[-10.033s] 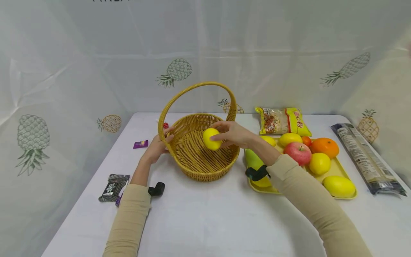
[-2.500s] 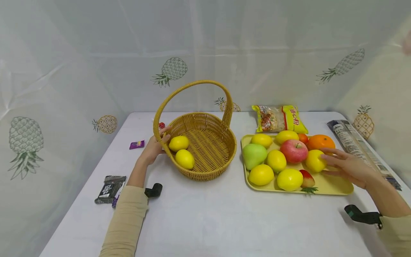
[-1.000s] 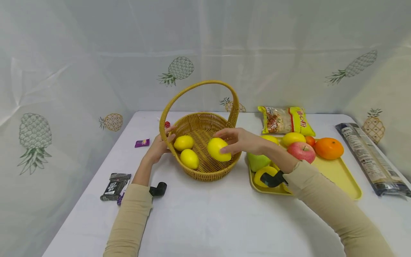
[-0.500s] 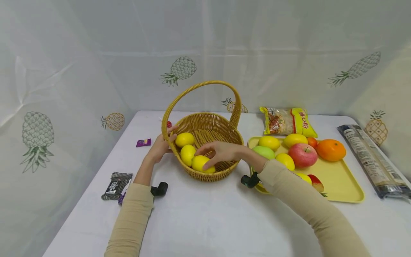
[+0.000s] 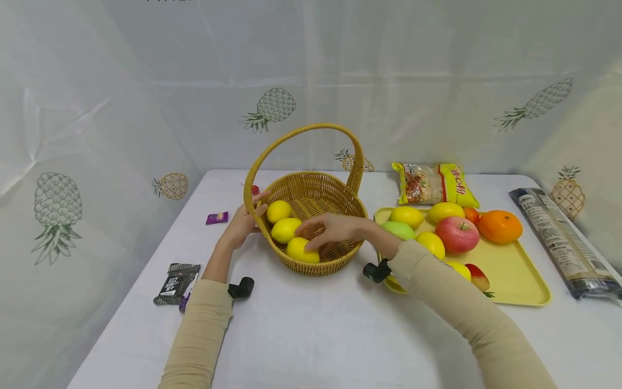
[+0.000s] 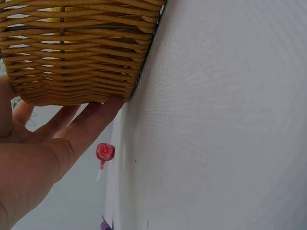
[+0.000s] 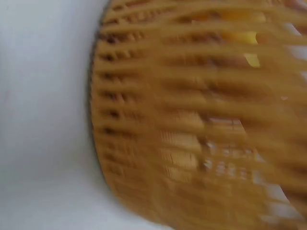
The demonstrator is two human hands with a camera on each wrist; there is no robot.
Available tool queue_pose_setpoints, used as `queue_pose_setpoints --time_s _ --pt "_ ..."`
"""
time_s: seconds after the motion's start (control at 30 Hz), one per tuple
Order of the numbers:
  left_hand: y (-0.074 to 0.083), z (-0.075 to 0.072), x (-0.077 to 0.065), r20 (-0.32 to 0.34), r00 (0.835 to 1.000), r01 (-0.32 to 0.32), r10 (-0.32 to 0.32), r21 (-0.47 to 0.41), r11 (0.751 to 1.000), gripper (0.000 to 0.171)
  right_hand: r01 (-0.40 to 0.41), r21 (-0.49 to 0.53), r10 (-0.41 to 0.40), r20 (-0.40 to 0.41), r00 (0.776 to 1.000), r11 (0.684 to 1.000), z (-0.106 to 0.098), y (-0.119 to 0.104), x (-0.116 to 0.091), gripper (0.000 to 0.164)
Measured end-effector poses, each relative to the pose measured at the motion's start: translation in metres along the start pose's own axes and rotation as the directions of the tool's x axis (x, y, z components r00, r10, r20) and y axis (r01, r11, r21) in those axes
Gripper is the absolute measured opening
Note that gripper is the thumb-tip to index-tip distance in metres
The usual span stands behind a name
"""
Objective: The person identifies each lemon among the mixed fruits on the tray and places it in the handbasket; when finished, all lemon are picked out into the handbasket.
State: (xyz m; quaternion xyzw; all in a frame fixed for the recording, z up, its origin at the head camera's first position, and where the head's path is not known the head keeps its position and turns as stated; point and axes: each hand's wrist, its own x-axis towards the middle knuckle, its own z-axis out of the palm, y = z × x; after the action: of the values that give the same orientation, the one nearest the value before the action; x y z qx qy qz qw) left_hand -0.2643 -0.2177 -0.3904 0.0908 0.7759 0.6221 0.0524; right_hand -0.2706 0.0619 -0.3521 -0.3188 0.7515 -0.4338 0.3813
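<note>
The wicker basket (image 5: pixel 350 237) with a tall arched handle stands mid-table. My left hand (image 5: pixel 241 222) holds its left side at the handle's foot; in the left wrist view, that hand's fingers (image 6: pixel 91 122) lie against the outer wall. Three lemons are in the basket: a rear one (image 5: pixel 279 212), a middle one (image 5: pixel 285 230) and a front one (image 5: pixel 302 250). Over the front lemon is my right hand (image 5: pixel 335 229), its fingers loosely bent and the thumb touching the fruit. The right wrist view is blurred, showing the basket wall (image 7: pixel 144 115) but no hand.
Right of the basket, a yellow tray (image 5: pixel 520 281) bears a red apple (image 5: pixel 458 235), an orange (image 5: pixel 500 227), a green pear (image 5: pixel 399 229) and several lemons. Behind lies a food bag (image 5: pixel 430 183); far right, a long packet (image 5: pixel 566 243). Left are a dark packet (image 5: pixel 177 283) and a lollipop (image 5: pixel 255 189).
My right hand has brought a lemon from the tray into the basket and loosened on it. The middle lemon has turned. My left hand stays on the basket.
</note>
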Motion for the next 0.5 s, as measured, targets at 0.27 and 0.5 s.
queue_pose_setpoints --time_s 0.27,0.5 --pt "0.0 0.0 0.0 0.01 1.0 -0.011 0.011 -0.01 1.0 0.05 0.08 0.241 -0.06 -0.09 0.994 0.967 -0.034 0.002 -0.049 0.053" --pt "0.003 0.0 -0.002 0.005 1.0 -0.008 0.008 0.013 1.0 0.051 0.126 0.196 -0.082 -0.217 0.973 0.972 -0.062 0.016 -0.118 0.051"
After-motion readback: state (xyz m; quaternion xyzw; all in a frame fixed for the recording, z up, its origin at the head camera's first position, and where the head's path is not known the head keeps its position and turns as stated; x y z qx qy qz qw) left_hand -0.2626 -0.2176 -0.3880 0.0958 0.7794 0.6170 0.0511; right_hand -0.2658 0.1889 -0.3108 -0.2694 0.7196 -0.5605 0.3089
